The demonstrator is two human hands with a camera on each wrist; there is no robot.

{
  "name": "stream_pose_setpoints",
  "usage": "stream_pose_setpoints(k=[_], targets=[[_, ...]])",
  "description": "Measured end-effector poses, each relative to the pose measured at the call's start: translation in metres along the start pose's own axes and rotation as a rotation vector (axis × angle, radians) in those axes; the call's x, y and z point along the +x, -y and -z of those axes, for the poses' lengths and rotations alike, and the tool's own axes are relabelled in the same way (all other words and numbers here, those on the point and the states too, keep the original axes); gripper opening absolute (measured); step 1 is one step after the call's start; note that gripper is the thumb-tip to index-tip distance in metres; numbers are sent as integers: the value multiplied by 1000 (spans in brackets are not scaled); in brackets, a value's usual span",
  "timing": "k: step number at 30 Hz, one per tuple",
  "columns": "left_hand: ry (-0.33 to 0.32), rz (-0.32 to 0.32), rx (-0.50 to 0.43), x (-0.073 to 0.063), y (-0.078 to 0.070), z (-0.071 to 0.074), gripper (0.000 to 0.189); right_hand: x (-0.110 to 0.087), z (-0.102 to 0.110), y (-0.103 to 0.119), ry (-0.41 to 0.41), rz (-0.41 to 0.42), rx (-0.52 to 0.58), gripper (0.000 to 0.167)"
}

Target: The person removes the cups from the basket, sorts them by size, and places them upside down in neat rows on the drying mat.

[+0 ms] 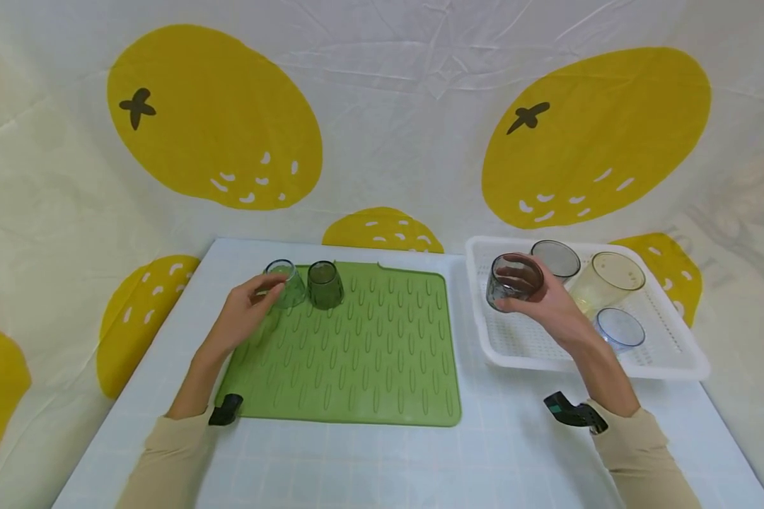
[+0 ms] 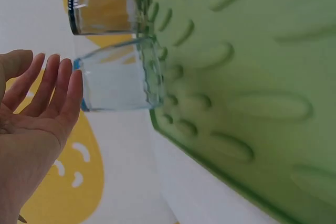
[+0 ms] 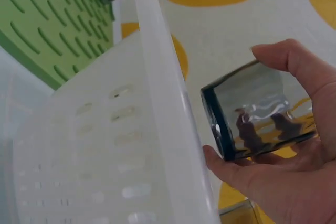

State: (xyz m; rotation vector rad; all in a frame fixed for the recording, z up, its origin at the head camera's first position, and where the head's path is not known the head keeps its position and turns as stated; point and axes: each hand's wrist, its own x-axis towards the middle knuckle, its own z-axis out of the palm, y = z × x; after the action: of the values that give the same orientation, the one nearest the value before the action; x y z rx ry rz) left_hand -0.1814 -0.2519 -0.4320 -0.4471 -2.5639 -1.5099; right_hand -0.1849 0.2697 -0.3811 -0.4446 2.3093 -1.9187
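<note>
In the head view my right hand [image 1: 550, 304] grips a smoky blue-grey glass [image 1: 506, 283] above the left end of a white basket [image 1: 509, 360]. The right wrist view shows that glass [image 3: 262, 114] tilted, with its thick dark base toward the basket wall and the thumb and fingers round its sides. My left hand [image 1: 245, 311] is at a clear, blue-tinted glass [image 1: 295, 288] on the green drying mat [image 1: 382, 353]. Its fingers [image 2: 71, 95] are extended right beside that glass, not wrapped round it. A dark grey glass [image 1: 325, 286] stands just to its right.
In the basket are a grey glass [image 1: 563, 261], a tall yellow glass [image 1: 601, 283] and a small blue-rimmed glass [image 1: 620, 331]. The mat and basket share a white table [image 1: 382, 466]. A white cloth printed with yellow fruit [image 1: 216, 120] hangs behind.
</note>
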Motion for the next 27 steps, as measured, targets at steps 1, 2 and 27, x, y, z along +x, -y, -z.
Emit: stream_pose_setpoints(k=[1,2,27], targets=[[1,-2,-5,2,-2,-2,38,2,-3,1,0,3,5,73],[1,-2,-10,3,-4,-3,38,4,-5,2,3,8,7,73],[31,-119,-144,41,-48,-58,31,40,-71,11,95,19,-7,76]])
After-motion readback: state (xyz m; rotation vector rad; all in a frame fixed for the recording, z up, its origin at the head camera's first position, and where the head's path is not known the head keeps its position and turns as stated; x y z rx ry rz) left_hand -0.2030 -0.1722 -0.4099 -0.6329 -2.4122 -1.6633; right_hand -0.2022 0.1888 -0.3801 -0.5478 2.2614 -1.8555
